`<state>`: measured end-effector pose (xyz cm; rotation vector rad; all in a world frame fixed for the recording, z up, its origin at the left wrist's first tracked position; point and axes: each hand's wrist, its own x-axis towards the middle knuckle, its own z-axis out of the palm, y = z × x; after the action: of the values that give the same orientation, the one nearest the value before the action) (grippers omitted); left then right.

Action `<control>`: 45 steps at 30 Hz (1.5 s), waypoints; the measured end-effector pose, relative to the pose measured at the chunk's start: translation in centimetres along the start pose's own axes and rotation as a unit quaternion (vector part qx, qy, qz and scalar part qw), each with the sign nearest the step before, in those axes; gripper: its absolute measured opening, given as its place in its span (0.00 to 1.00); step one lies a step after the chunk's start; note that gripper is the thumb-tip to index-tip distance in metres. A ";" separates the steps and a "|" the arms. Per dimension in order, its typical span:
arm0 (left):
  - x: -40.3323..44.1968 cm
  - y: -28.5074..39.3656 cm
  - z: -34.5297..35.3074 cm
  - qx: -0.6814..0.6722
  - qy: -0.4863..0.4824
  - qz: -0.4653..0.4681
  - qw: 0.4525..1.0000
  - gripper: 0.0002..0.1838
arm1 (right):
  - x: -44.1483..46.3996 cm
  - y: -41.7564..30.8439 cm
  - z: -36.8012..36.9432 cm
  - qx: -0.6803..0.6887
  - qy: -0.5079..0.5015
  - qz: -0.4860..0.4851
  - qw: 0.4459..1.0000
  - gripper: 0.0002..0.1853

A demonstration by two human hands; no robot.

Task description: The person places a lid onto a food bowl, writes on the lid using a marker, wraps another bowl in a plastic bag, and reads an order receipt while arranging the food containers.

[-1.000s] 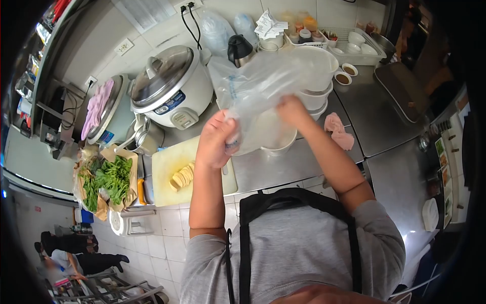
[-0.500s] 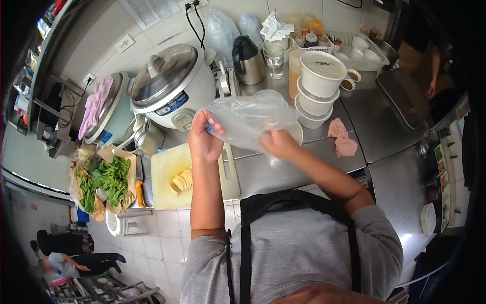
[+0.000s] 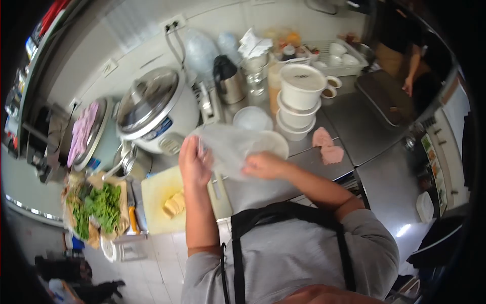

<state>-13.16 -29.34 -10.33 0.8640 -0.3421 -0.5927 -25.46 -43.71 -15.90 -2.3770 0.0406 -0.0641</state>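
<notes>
Down from where it was partly hiding the stacked tubs (image 3: 299, 119) a second ago, the clear plastic bag (image 3: 227, 151) is stretching above the surface (image 3: 257, 191), clamped in the grip of left hand (image 3: 196, 164) and right hand (image 3: 264, 165).

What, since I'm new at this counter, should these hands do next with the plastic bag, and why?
Probably ease the right hand away from the left hand to spread the plastic bag: both hands hold it, its film lies between them, and blur hides whether its mouth is open.
</notes>
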 end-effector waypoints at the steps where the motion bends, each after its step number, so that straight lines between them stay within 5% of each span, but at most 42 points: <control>1: -0.1 0.0 0.0 0.062 -0.008 0.031 0.998 0.06 | -0.3 -0.3 -0.7 0.073 0.001 -0.009 0.997 0.12; 4: -0.8 -0.5 0.0 0.266 -0.043 0.104 0.957 0.11 | -1.0 -0.1 -2.4 0.310 0.041 -0.028 0.949 0.14; 5: -1.1 -0.5 -0.3 0.277 -0.112 0.063 0.952 0.11 | -0.9 0.5 -3.5 0.394 0.080 -0.020 0.915 0.14; 7: -1.5 -0.9 -1.4 0.295 -0.236 -0.021 0.926 0.13 | -0.8 -0.2 -6.1 0.783 0.184 -0.041 0.593 0.12; 9: -1.5 -1.6 -1.5 0.413 -0.228 -0.037 0.881 0.11 | -1.2 -2.4 -8.1 0.822 0.229 -0.046 0.519 0.17; 10: -1.4 -2.0 -1.4 0.470 -0.222 -0.047 0.853 0.09 | -1.4 -2.5 -7.7 0.827 0.197 -0.081 0.521 0.17; 12: -1.3 -2.3 -1.1 0.387 -0.144 -0.053 0.909 0.05 | -2.1 -2.0 -7.2 0.829 0.128 -0.150 0.523 0.17; 15: -0.8 -2.0 -2.1 0.165 -0.050 -0.033 0.984 0.06 | -2.1 0.2 -7.0 0.810 -0.109 -0.257 0.515 0.17; 18: -1.7 -0.1 -1.9 -0.030 -0.043 -0.046 0.998 0.05 | -2.4 2.7 -4.5 0.715 -0.077 -0.031 0.694 0.17; 21: -2.4 -0.1 -1.5 -0.015 -0.003 -0.023 1.000 0.04 | -0.9 3.4 -2.7 0.633 0.134 0.107 0.755 0.17; 23: -2.5 0.2 -2.0 -0.015 -0.001 -0.035 0.999 0.04 | -0.9 2.9 -2.9 0.264 0.408 -0.010 0.874 0.17; 24: -2.7 0.3 -2.3 -0.020 0.003 -0.050 0.999 0.04 | -1.1 2.0 -3.5 0.050 0.514 -0.071 0.854 0.17; 25: -2.9 0.2 -2.4 -0.025 0.008 -0.065 0.998 0.04 | -2.1 0.1 -4.6 -0.008 0.506 -0.167 0.846 0.16; 27: -3.7 -0.2 -2.3 -0.038 -0.014 -0.126 0.991 0.04 | -2.7 -3.2 -4.1 0.055 0.323 -0.328 0.886 0.15; 29: -5.2 -0.4 -2.6 -0.019 -0.066 -0.196 0.978 0.05 | -2.1 -5.0 -2.0 -0.026 0.184 -0.349 0.919 0.17; 32: -7.1 0.6 -3.5 -0.032 -0.157 -0.232 0.959 0.07 | -1.5 -4.3 1.2 -0.009 -0.078 -0.071 0.994 0.22; 33: -7.4 0.8 -4.6 -0.050 -0.156 -0.237 0.958 0.07 | -1.9 -3.2 2.5 -0.019 -0.127 -0.075 0.989 0.25; 35: -7.2 -0.1 -6.3 0.120 -0.052 -0.214 0.968 0.07 | -2.8 -0.9 4.8 -0.037 -0.227 -0.086 0.969 0.32; 37: -6.6 -1.9 -7.6 0.290 0.034 -0.193 0.937 0.09 | -3.1 -0.2 5.6 -0.073 -0.272 -0.003 0.959 0.35; 38: -6.4 -3.1 -7.7 0.445 0.051 -0.044 0.893 0.10 | -3.2 0.1 5.7 -0.092 -0.294 0.038 0.951 0.37; 40: -6.1 -5.1 -6.0 0.686 0.072 0.254 0.678 0.13 | -3.6 0.5 5.2 -0.150 -0.266 0.094 0.948 0.37; 41: -6.0 -5.4 -4.8 0.640 0.070 0.266 0.717 0.14 | -3.7 0.8 5.0 -0.177 -0.250 0.123 0.944 0.38; 43: -6.3 -7.1 -4.1 0.560 -0.164 0.218 0.782 0.13 | -4.0 1.7 5.0 -0.195 -0.232 0.116 0.946 0.37; 45: -6.7 -8.9 -2.5 0.565 -0.312 -0.030 0.763 0.10 | -4.2 1.5 4.5 -0.197 -0.241 0.129 0.941 0.35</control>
<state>-20.31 -28.21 -19.21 1.8361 -1.3834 -0.7140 -29.45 -41.53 -20.33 -2.6931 0.1417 0.7133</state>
